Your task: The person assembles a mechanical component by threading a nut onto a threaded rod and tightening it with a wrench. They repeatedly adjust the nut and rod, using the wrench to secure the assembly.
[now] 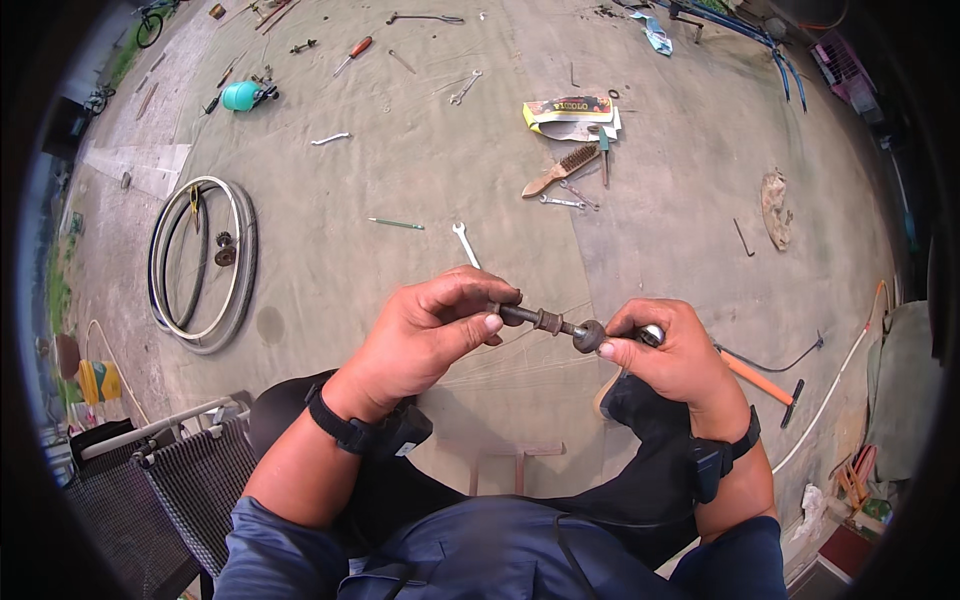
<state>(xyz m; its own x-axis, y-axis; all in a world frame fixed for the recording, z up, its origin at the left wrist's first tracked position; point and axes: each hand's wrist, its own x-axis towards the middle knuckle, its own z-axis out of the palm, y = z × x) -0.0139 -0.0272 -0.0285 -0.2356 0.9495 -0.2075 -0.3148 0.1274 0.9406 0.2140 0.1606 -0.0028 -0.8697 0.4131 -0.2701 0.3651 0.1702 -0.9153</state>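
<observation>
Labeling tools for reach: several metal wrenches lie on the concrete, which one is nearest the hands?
The small silver open-end wrench, lying just beyond the left hand. The other wrenches, one beside the wooden wire brush and one further up, lie farther off.

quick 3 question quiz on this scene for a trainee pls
1. True or false: both hands hold the axle.
2. Which lies nearest above the left hand on the ground? A) wire brush B) spanner C) rims
3. Fill in: the right hand grips the axle at the end with the dark ____.

Key: 1 true; 2 B; 3 cone
</observation>
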